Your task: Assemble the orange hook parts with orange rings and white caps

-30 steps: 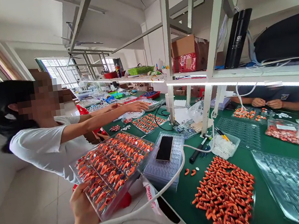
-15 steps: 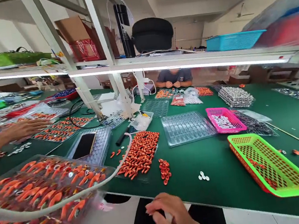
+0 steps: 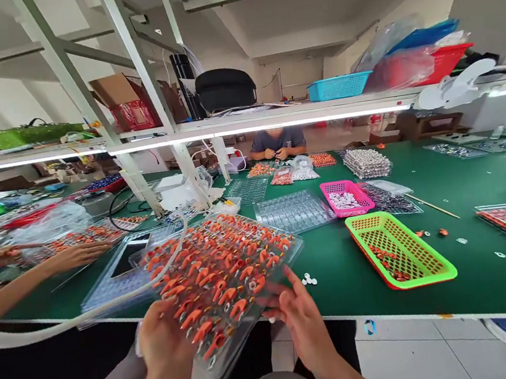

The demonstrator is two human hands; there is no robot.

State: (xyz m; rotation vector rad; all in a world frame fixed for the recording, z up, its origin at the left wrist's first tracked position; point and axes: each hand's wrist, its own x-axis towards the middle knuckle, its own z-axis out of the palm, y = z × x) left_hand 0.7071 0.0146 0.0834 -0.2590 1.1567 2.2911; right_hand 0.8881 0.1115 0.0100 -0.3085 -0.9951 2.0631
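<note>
Clear, thin-walled plastic tray [image 3: 236, 342], tilted, filled with rows of glossy, hook-shaped orange pieces [image 3: 208, 273]; it sits over the near edge of the bench [image 3: 330, 260], before the wearer. Left hand [image 3: 164, 335] grasps its near left edge; right hand [image 3: 300, 320], fingers spread, is at the right edge, blurred, so I cannot tell whether it grips. Half a second ago the tray is far left, right hand away from it. Bench top: smooth green, bearing a lime lattice basket [image 3: 446, 268]. Above, a white shelf [image 3: 280, 113]; opposite, a seated co-worker [image 3: 277, 143].
</note>
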